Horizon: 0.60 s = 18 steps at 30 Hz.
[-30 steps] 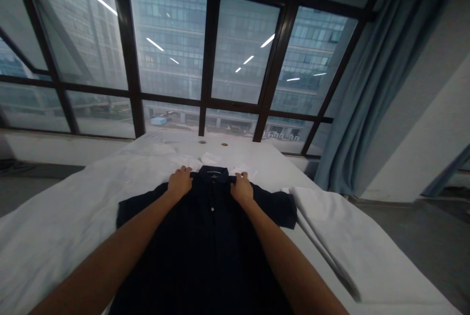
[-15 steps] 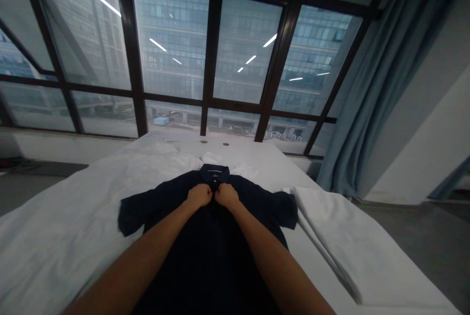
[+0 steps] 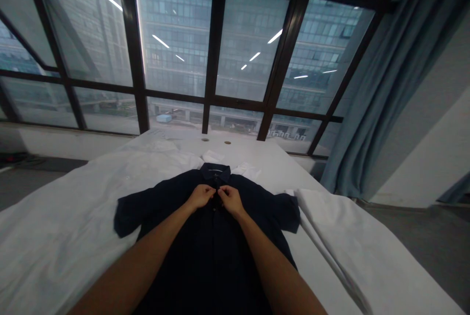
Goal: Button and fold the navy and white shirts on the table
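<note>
A dark navy short-sleeved shirt (image 3: 215, 246) lies spread out, front side up, its collar (image 3: 216, 172) pointing away from me. Both hands meet at the front opening, just below the collar. On the left edge of the opening my left hand (image 3: 202, 196) is closed in a pinch on the shirt. My right hand (image 3: 230, 199) pinches the other edge, thumb and forefinger together, right beside the left one. Whether a button sits between the fingertips is too small and dark to tell. Both forearms reach over the lower part of the shirt.
White cloth (image 3: 66, 212) covers the left side of the table (image 3: 253, 151). Folded white fabric (image 3: 352, 236) lies to the right of the shirt. Small white pieces (image 3: 247, 170) are behind the collar. Large windows (image 3: 176, 36) and a blue curtain (image 3: 370, 104) stand beyond.
My right hand has turned slightly, its fingers changing from a fist-like grip to a fingertip pinch. The hands stay at the shirt's opening. The view has shifted slightly.
</note>
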Each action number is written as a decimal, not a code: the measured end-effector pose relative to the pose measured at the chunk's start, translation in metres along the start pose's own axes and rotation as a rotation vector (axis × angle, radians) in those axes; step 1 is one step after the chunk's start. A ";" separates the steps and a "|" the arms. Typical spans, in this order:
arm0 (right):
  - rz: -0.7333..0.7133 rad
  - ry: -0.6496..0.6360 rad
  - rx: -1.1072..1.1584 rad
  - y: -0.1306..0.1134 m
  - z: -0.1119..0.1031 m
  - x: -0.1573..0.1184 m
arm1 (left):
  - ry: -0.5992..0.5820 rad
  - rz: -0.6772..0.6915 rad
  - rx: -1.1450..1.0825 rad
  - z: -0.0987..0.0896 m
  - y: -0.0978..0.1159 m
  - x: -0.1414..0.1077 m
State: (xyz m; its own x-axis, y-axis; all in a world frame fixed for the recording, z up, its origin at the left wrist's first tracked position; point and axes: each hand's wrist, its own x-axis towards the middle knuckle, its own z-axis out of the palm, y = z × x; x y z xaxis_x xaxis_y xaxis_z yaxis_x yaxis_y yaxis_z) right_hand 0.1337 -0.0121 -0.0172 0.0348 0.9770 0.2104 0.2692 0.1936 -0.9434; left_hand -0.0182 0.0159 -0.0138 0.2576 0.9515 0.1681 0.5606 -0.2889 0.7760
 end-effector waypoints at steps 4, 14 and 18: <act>0.009 -0.017 0.051 0.000 -0.003 -0.002 | 0.013 0.041 -0.060 0.002 -0.002 0.000; 0.046 -0.051 0.082 -0.011 -0.006 -0.006 | 0.016 0.055 -0.135 0.004 -0.005 -0.001; 0.148 -0.092 0.146 -0.016 -0.007 -0.004 | -0.015 0.072 -0.133 0.003 -0.002 -0.003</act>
State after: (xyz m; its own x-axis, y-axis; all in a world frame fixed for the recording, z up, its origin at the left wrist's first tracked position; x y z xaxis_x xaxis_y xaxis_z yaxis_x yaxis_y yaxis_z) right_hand 0.1363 -0.0196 -0.0009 -0.0261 0.9985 0.0491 0.1257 0.0520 -0.9907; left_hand -0.0180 0.0129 -0.0172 0.3054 0.9269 0.2182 0.4317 -0.3390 0.8359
